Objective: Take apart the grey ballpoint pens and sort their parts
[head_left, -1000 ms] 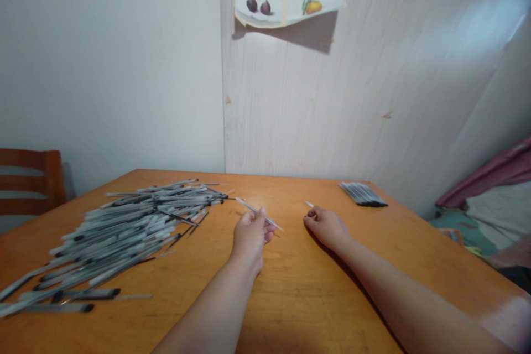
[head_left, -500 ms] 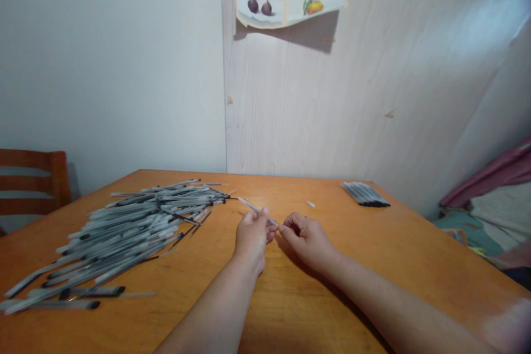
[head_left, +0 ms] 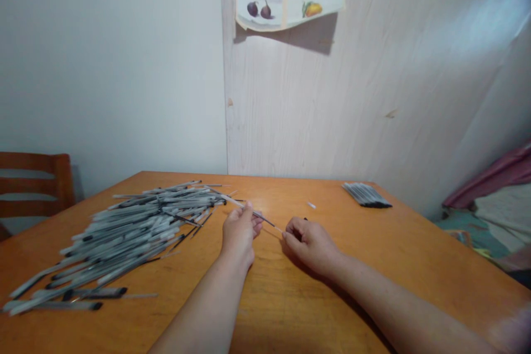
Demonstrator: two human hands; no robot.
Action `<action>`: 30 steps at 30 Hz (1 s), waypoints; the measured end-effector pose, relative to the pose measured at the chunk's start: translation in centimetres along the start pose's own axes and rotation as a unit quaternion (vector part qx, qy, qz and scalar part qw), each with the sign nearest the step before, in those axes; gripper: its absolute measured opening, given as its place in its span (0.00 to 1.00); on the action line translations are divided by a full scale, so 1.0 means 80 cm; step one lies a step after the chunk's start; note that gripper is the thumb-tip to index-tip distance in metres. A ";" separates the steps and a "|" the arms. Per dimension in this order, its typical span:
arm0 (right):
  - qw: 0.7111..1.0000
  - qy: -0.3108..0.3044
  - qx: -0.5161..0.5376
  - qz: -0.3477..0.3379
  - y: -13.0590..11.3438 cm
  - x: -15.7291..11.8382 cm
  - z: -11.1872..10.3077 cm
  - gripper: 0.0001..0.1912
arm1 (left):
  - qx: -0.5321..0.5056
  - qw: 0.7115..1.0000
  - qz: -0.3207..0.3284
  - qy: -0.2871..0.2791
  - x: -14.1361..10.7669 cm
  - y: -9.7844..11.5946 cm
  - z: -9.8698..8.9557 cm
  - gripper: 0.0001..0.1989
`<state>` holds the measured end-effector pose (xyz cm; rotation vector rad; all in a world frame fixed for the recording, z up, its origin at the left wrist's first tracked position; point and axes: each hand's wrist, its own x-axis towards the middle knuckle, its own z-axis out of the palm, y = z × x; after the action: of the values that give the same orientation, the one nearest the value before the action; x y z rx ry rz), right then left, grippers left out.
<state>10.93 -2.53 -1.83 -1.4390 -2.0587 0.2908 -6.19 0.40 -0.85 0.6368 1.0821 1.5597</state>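
My left hand point(head_left: 238, 232) is closed around a clear pen barrel point(head_left: 233, 200), which slants from upper left down to the right. Out of the barrel's right end sticks a thin pen refill point(head_left: 267, 222), dark along its length and pale at the tip. The thumb and forefinger of my right hand point(head_left: 312, 246) pinch that pale tip. A small black piece point(head_left: 306, 219) shows above the right hand's curled fingers; whether they hold it I cannot tell. To the left lies a large loose pile of pens and pen parts point(head_left: 136, 227).
A neat row of pens point(head_left: 367, 196) with black ends lies at the table's back right. Between it and my hands is a small white piece point(head_left: 311, 205). The wooden table point(head_left: 286, 310) meets the wall behind. A chair point(head_left: 62, 182) stands at left, cloth point(head_left: 504, 199) at right.
My left hand has moved left with the barrel, away from my right hand. More of the refill now shows between the hands. The right hand has barely shifted.
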 end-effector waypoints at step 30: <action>0.941 -0.038 -0.276 0.191 0.011 0.054 0.004 0.19 | 0.134 0.987 0.089 -0.001 0.017 -0.009 -0.010 0.17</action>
<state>10.43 1.77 -1.05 -2.2033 -1.9950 -0.0966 -6.90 1.42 -1.98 0.9384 1.2738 1.5777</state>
